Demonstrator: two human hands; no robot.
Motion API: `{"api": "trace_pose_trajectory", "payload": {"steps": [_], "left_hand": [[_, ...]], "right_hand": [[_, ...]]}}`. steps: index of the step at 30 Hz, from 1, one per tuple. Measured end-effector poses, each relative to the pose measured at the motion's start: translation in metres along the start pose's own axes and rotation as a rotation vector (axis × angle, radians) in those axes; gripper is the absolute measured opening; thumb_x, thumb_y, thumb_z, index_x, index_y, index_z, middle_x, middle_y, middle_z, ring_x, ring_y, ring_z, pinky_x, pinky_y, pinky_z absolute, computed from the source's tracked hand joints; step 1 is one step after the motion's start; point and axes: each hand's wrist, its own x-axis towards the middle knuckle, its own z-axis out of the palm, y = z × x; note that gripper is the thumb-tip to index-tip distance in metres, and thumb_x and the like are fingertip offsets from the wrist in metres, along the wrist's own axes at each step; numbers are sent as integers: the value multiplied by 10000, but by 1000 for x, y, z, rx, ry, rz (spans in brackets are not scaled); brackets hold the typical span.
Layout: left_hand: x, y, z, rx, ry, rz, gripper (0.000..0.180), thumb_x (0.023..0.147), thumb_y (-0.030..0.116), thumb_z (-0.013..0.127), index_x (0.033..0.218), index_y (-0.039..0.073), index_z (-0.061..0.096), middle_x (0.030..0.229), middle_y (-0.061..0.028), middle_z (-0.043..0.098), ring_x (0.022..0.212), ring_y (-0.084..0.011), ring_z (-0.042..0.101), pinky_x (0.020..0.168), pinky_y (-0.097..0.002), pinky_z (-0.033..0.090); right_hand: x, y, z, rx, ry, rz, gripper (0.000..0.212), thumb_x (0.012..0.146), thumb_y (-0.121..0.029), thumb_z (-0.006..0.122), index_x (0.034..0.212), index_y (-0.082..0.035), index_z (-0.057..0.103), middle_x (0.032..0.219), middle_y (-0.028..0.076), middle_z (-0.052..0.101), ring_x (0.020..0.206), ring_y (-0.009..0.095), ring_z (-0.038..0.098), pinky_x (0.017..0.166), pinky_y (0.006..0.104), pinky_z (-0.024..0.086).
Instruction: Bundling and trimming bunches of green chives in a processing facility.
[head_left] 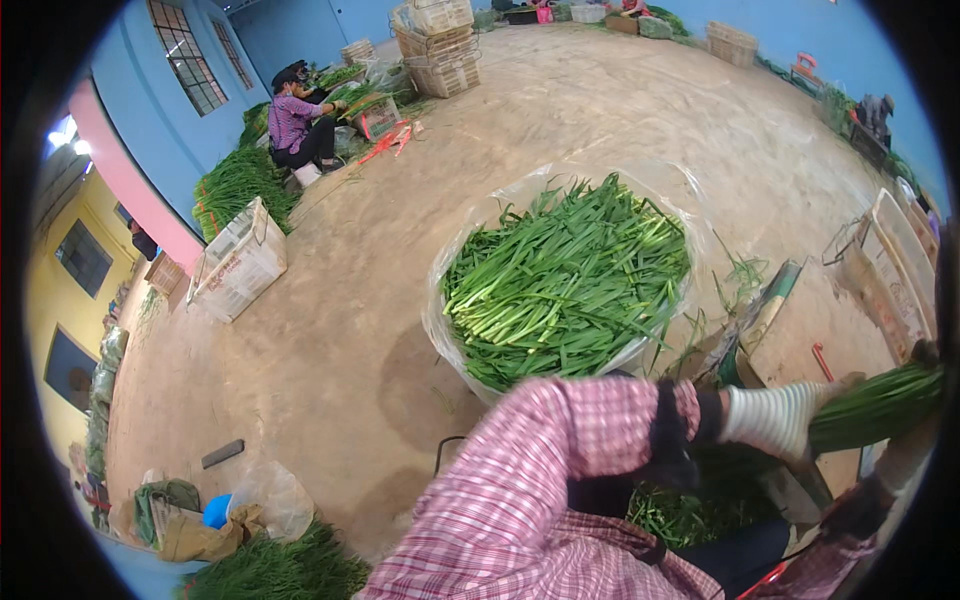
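My left hand (785, 415), in a white striped glove or cuff, reaches across to the far right. It is closed around a thick bunch of long green garlic chives (878, 405). My right hand (905, 455) sits low beside the same bunch at the dark rim of the picture; its fingers are hidden. Loose green leaves (685, 515) lie below my left forearm, near my lap. In front of me, a large round container lined with clear plastic (440, 335) is heaped with cut chives (570, 285).
Beyond the bunch stands a pale plastic crate (890, 270), with a red-handled tool (822, 362) nearby. A white crate (240, 262) stands on the left. A person in plaid (295, 125) sits by piled greens. More greens (280, 565) and plastic bags lie lower left.
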Motion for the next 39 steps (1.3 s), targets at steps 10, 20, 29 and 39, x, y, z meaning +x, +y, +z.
{"api": "trace_pose_trajectory", "payload": {"steps": [10,20,29,39], "left_hand": [[-79,39,-32,733,-214,-886,829,757,-44,578,1508,108,262,1247,-209,601,1141,-274,618,946,-303,454],[-94,-20,-13,1329,-505,-826,842,680,-128,533,1407,290,466,1054,-180,614,809,-375,635,667,-377,519],[-78,-30,-3,1456,-533,-739,735,708,-90,557,1319,318,556,1112,-209,613,807,-364,644,668,-398,540],[-69,-34,6,1526,-613,-785,729,719,-64,560,1321,348,553,1105,-251,622,811,-369,657,661,-400,546]], "right_hand": [[-153,188,-11,147,394,357,284,838,19,628,1117,-30,608,1059,119,659,953,204,639,899,336,517],[-197,199,-75,-814,106,700,539,836,-537,616,947,-19,713,829,184,689,809,286,682,744,366,516],[-170,235,-129,-1107,155,665,394,848,-395,645,1066,-72,707,979,173,703,925,337,669,841,392,512],[-135,255,-182,-1753,-156,1034,471,897,-458,542,1156,-84,662,1230,202,613,1085,333,614,899,435,501]]}}
